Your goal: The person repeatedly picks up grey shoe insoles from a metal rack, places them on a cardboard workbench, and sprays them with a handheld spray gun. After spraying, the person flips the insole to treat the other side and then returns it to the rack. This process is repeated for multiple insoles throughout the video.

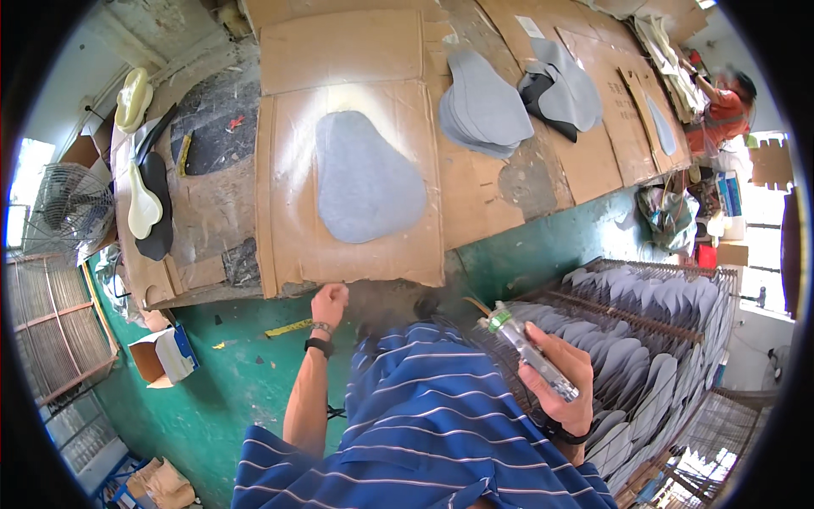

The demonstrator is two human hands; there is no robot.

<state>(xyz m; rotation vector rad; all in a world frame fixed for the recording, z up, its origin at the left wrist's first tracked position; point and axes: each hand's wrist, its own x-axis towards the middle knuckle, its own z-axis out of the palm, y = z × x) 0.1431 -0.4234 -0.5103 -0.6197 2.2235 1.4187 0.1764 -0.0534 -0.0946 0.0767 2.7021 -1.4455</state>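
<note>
A grey saddle-shaped flat piece (369, 178) lies on a cardboard sheet (348, 55) on the workbench in front of me. Pale residue surrounds its narrow upper end. My left hand (330, 305) is closed in a loose fist just below the cardboard's near edge, and nothing shows in its fingers. Away from the bench, at the right of my body, my right hand (564, 377) grips a slim clear-and-silver tool (532, 349) with a green collar. The tool tilts up and left. A thin orange-tan line lies beyond its collar; whether the two join is hard to tell.
Stacked grey pieces (483, 106) and dark-and-grey pieces (564, 89) lie to the right. Cream saddle shells (144, 204) sit at the left. A rack of grey pieces (627, 348) stands close at my right. One person (725, 110) works at the bench's far end.
</note>
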